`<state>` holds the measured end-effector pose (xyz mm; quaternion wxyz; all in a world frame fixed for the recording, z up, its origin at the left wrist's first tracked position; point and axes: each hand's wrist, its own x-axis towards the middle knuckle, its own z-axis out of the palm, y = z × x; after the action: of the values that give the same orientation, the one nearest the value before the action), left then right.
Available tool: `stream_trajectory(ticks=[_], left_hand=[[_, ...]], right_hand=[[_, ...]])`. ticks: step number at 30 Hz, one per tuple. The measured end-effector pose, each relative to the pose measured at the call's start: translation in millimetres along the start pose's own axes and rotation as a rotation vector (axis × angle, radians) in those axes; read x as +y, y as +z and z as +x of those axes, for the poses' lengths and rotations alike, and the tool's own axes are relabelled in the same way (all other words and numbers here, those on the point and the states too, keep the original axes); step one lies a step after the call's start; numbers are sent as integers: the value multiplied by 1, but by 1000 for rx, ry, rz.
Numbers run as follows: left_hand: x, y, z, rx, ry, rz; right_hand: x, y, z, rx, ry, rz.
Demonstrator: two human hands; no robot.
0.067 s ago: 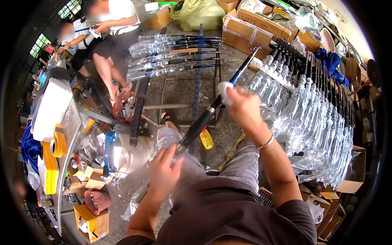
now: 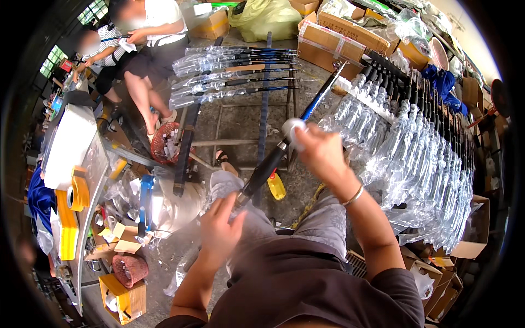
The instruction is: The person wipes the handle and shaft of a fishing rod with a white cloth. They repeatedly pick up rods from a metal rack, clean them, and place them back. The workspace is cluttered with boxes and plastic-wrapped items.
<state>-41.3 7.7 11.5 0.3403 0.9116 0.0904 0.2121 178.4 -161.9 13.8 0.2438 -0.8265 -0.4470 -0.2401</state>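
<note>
A fishing rod [image 2: 268, 168] with a black handle and a blue upper section slants in front of me, its tip end up to the right. My left hand [image 2: 221, 223] is closed around the butt of its handle, over my lap. Farther up, my right hand [image 2: 324, 153] is closed on a white wad [image 2: 294, 128], apparently a cloth, pressed against the rod just above the reel seat. The fingers around the wad are slightly blurred. A bracelet circles my right wrist.
Ahead, several plastic-sleeved rods [image 2: 235, 87] lie across a metal rack [image 2: 264, 117]. Many more bagged rods [image 2: 415, 153] lean together at the right. Two people sit at the far left near a red basket [image 2: 165, 143]. A yellow container [image 2: 276, 187] stands between my legs; cardboard boxes [image 2: 332, 42] lie behind.
My right hand and the white wad have slid a little down the rod, toward its handle. The left hand and the rod stay about where they were.
</note>
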Motion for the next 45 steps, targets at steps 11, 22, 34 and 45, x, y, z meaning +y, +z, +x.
stream_trajectory(ticks=[11,22,34,45], left_hand=[[-20,-5,-18,-452,-734,-680],[-44,16,51,91,-494,-688],[-36,40,190,344,-214,-1199],[-22,69,170,310,-207,-1158]], right_hand=[[42,-8,18,76,-62,-162],[30,37,-50,74,467,427],[-5,46,-69,-227,472,751],[20,28,-34,14,381,732]])
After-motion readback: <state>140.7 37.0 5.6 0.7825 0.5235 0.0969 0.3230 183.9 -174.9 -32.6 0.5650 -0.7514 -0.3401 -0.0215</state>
